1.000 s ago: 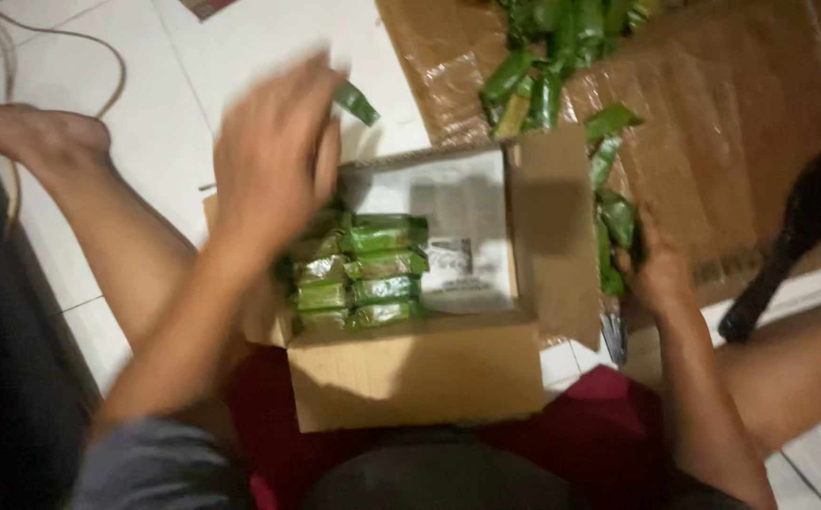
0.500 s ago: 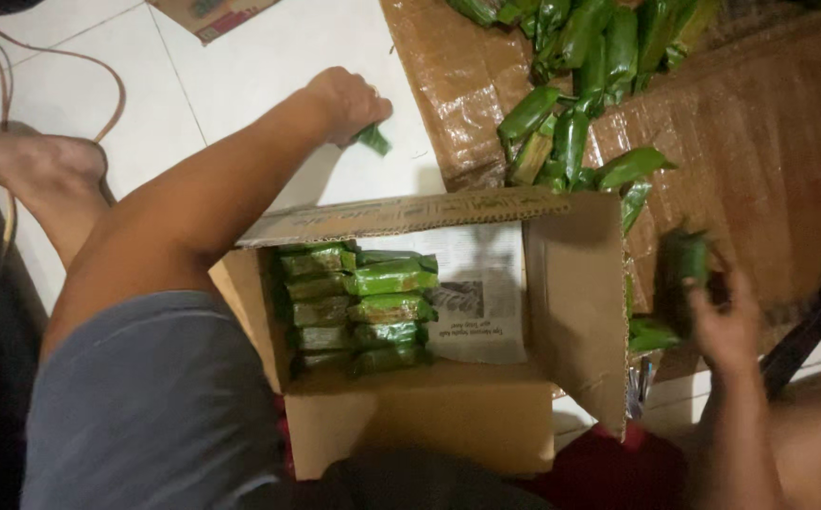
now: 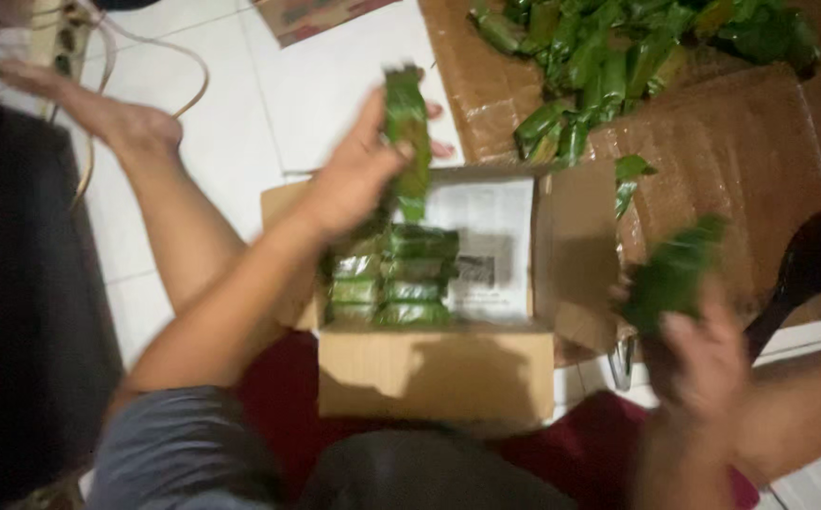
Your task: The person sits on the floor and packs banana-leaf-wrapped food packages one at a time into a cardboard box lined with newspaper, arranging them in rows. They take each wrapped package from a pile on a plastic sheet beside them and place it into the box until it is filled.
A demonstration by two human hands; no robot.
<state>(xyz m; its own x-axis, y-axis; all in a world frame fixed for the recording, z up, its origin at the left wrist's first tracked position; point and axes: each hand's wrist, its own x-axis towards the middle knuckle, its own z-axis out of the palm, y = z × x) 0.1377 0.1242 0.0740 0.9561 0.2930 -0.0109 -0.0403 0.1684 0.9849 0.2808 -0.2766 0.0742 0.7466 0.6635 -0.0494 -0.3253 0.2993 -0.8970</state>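
A brown cardboard box (image 3: 434, 373) sits open between my knees. Several green leaf-wrapped parcels (image 3: 393, 279) are stacked in rows along its left side, and a printed sheet of paper (image 3: 486, 222) lines its floor on the right. My left hand (image 3: 358, 175) hovers over the box's far left corner and grips one upright leaf-wrapped parcel (image 3: 406, 118). My right hand (image 3: 703, 354), blurred, is just outside the box's right flap and holds another leaf-wrapped parcel (image 3: 675, 274).
A pile of green leaf-wrapped parcels (image 3: 618, 57) lies on flattened brown cardboard (image 3: 741, 142) beyond the box. A dark rounded object (image 3: 812, 260) rests at the right. My bare leg and foot (image 3: 127, 127) stretch over white floor tiles, with a cable and power strip (image 3: 66, 38) behind.
My left hand came back from the floor beyond the box with a parcel and now holds it over the box. My right hand moved down and closer with its parcel.
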